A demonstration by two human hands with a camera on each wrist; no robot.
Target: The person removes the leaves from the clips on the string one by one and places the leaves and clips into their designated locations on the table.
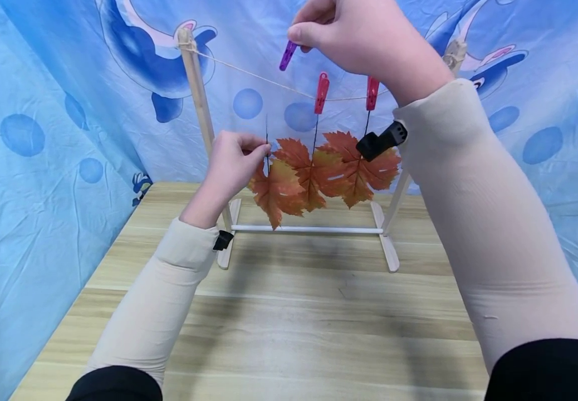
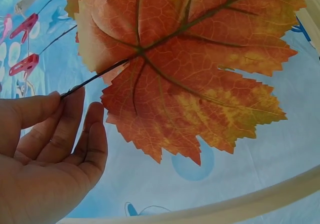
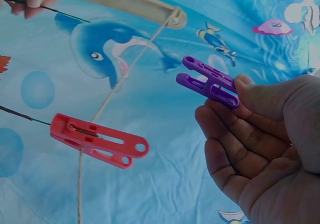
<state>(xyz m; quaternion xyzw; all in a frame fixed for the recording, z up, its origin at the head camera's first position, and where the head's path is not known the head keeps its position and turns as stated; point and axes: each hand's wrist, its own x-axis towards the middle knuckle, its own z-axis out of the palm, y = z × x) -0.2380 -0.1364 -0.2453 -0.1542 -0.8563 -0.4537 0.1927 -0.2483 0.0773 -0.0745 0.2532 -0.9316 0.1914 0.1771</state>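
Observation:
My left hand [image 1: 235, 166] pinches the thin dark stem [image 2: 95, 77] of an orange-red maple leaf [image 1: 278, 192] between thumb and fingers. The leaf hangs below the fingertips, its stem pointing up toward the twine [image 1: 254, 73]. Above the twine, my right hand [image 1: 356, 36] holds a purple clothespin [image 3: 207, 81] at one end, thumb against fingers. That clothespin is apart from the twine. Two more maple leaves [image 1: 311, 172] hang by their stems from a red clothespin [image 1: 321, 92] and a second red clothespin [image 1: 372, 93], both clipped on the twine. The held leaf overlaps its neighbour in the head view.
A left wooden post [image 1: 197, 89] and a right post [image 1: 394, 203] carry the twine. Flat feet [image 1: 389, 245] and a white crossbar [image 1: 309, 229] stand on the wood-grain table [image 1: 289, 334]. A blue cartoon-print cloth [image 1: 23, 184] hangs behind; my right forearm partly covers the right post.

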